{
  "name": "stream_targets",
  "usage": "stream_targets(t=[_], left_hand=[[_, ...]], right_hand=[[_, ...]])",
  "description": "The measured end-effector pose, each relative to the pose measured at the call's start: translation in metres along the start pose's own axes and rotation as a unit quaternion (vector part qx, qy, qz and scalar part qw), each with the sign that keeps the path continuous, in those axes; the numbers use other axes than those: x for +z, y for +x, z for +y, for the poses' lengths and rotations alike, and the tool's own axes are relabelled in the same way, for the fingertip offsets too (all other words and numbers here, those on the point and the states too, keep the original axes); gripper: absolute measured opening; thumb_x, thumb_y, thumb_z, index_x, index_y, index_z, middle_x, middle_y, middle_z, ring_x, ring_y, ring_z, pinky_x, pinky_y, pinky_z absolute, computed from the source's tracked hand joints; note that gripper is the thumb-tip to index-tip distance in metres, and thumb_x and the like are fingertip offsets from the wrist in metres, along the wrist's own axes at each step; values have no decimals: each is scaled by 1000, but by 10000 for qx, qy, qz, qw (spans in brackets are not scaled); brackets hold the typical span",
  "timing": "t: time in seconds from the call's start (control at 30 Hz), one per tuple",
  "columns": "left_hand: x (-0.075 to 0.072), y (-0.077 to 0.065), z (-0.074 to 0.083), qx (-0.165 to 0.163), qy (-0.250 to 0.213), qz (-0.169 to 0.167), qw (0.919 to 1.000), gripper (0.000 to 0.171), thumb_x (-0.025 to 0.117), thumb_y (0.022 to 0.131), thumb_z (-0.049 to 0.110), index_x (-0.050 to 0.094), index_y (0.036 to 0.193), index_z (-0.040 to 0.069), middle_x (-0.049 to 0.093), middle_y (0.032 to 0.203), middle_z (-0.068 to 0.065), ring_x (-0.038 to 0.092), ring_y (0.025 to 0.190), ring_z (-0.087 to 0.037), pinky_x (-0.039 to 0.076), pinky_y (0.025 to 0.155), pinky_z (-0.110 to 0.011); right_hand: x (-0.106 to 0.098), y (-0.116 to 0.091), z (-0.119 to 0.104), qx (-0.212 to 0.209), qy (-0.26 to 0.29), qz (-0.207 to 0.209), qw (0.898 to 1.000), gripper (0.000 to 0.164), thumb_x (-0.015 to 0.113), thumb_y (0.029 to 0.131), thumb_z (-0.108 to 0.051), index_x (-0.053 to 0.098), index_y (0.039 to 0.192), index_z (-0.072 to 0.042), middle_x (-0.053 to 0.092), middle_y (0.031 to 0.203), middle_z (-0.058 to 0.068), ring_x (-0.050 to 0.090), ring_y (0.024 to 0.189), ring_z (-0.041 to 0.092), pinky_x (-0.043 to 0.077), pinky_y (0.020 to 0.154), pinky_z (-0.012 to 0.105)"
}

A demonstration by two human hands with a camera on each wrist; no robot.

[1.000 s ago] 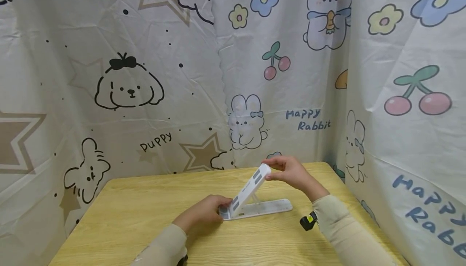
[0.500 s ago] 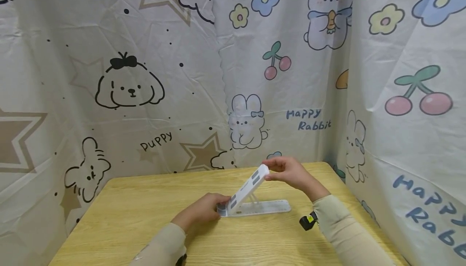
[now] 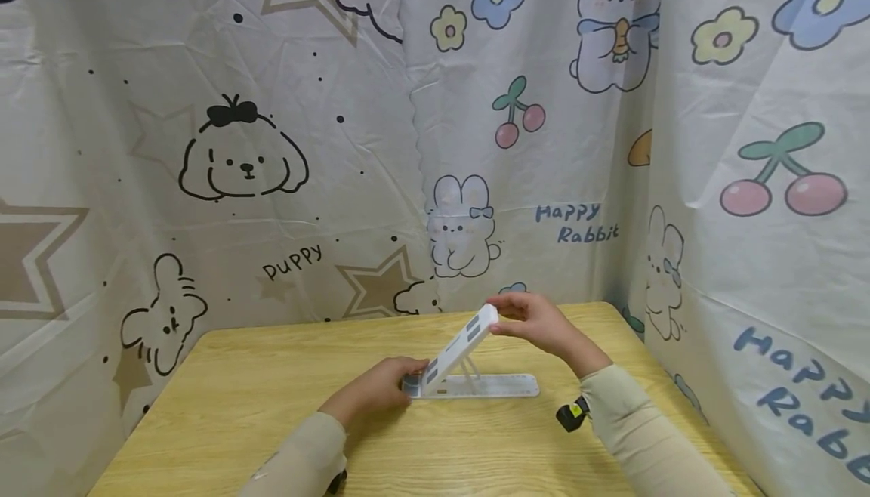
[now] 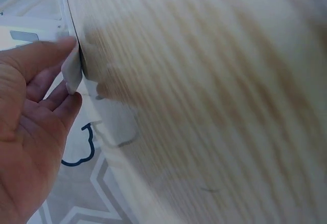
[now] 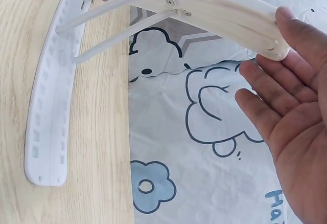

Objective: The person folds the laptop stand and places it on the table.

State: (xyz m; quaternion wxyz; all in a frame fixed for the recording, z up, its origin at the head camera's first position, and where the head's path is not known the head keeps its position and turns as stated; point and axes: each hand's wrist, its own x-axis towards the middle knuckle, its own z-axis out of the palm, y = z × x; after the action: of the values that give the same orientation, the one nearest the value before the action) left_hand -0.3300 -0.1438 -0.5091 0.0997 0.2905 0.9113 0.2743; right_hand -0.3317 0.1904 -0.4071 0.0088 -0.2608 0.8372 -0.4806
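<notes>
The left hand (image 3: 382, 385) pinches the low, hinged end of a white folding stand (image 3: 457, 352) on the wooden table (image 3: 272, 399). The right hand (image 3: 541, 323) grips the raised tip of its slanting panel (image 5: 219, 12), joined to the base (image 3: 510, 385) by two thin struts (image 5: 123, 37). Behind hangs a printed curtain (image 3: 374, 180).

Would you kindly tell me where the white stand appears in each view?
Head: stand low, just right of centre.
Left wrist: stand partly shown, upper left, pinched by the left hand.
Right wrist: stand across the top and down the left, held by the right hand.
Shared landmark: the table, wood-grained in all three.
</notes>
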Motion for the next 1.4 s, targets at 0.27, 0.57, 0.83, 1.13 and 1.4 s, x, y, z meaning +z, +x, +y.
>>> stream_targets(t=[0.27, 0.57, 0.83, 1.13, 1.4], left_hand=[[2, 2, 27, 371, -640, 840, 9937, 71, 77, 93, 21, 44, 155, 9, 51, 154, -11, 52, 137, -34, 49, 109, -52], [-1, 8, 83, 402, -767, 2000, 9760, 72, 78, 92, 36, 46, 155, 20, 48, 156, -8, 50, 139, -32, 46, 110, -56], [-17, 23, 110, 573, -512, 2000, 9768, 69, 77, 94, 32, 48, 153, 16, 49, 155, -8, 51, 138, -29, 49, 108, -50], [-18, 35, 113, 395, -548, 1776, 9818, 72, 77, 93, 35, 46, 155, 17, 46, 158, -7, 50, 139, -30, 48, 111, -50], [-16, 41, 117, 411, -639, 1684, 9828, 68, 75, 94, 35, 48, 153, 13, 50, 155, -7, 52, 137, -27, 47, 112, -46]], right_hand=[[-9, -1, 20, -221, -127, -2, 9997, 56, 81, 89, -30, 62, 140, -14, 62, 143, 6, 56, 135, 31, 45, 113, 49], [-15, -21, 57, 146, -489, -493, 9975, 64, 81, 88, -38, 58, 145, -20, 51, 155, 4, 36, 149, 41, 27, 119, 67], [-16, -38, 95, 232, -413, -1051, 9933, 62, 81, 88, -24, 57, 146, -19, 47, 158, 9, 30, 150, 46, 23, 116, 74], [-13, -48, 119, 295, -442, -1538, 9867, 71, 84, 83, -18, 54, 145, -2, 40, 160, 19, 30, 147, 51, 19, 118, 71], [-10, -52, 130, 574, -499, -1713, 9823, 75, 85, 81, -21, 54, 148, -6, 34, 165, 15, 18, 153, 46, 12, 121, 68]])
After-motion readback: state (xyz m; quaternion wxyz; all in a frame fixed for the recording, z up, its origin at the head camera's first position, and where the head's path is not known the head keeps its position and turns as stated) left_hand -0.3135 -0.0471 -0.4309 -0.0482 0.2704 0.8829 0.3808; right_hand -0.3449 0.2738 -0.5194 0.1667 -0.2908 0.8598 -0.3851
